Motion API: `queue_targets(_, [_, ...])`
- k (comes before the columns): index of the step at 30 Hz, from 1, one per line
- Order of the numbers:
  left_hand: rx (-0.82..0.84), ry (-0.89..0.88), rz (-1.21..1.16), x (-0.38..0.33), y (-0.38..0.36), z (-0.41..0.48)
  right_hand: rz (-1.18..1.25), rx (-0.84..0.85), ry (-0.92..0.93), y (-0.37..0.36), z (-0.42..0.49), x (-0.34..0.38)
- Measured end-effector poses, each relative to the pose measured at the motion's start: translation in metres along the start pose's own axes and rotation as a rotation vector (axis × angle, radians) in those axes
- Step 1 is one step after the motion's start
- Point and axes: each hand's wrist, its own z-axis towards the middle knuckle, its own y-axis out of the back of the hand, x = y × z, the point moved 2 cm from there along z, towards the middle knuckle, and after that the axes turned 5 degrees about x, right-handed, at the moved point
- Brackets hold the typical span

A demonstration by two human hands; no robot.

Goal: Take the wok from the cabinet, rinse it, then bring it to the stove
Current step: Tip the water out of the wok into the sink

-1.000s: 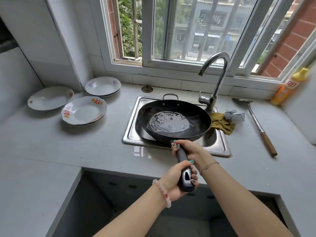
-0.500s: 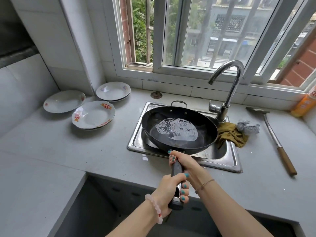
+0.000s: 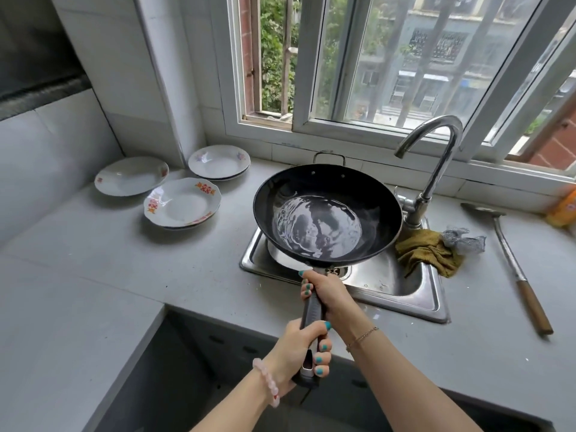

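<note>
The black wok (image 3: 327, 213) hangs above the steel sink (image 3: 389, 282), with a pool of water lying in its bottom. Its long dark handle points toward me. My right hand (image 3: 324, 291) grips the handle close to the bowl. My left hand (image 3: 299, 350) grips the handle's end, lower in view. The curved tap (image 3: 433, 169) stands at the sink's back right, and no water runs from it. No stove shows in this view.
Three white plates (image 3: 182, 202) sit on the grey counter left of the sink. A yellow-brown cloth (image 3: 427, 251) and a steel scourer (image 3: 464, 240) lie on the sink's right rim. A wooden-handled spatula (image 3: 514, 269) lies further right, a yellow bottle (image 3: 564, 210) beyond it.
The wok has risen out of the sink and shifted left, away from the tap. Both hands keep their grip on the handle. The view has turned a little left.
</note>
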Motion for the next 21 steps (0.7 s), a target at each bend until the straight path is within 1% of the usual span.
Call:
queue_targets(4, [0.011, -0.008, -0.076, -0.006, -0.001, -0.002, -0.057, -0.037, 0.029, -0.008, -0.003, 0.005])
queue_targets(8, [0.02, -0.001, -0.104, -0.011, -0.007, -0.01, -0.031, -0.033, -0.021, -0.012, -0.005, 0.007])
queue_targets(13, [0.035, 0.013, -0.055, -0.016, -0.005, -0.022, 0.106, 0.0, -0.057, -0.017, -0.009, 0.0])
queue_targets(18, [0.023, -0.005, 0.036, -0.014, 0.004, -0.031, 0.127, 0.005, -0.068, -0.023, -0.01, -0.01])
queue_targets(21, [0.005, -0.046, 0.106, -0.016, 0.008, -0.031, 0.164, 0.049, -0.082, -0.029, -0.009, -0.009])
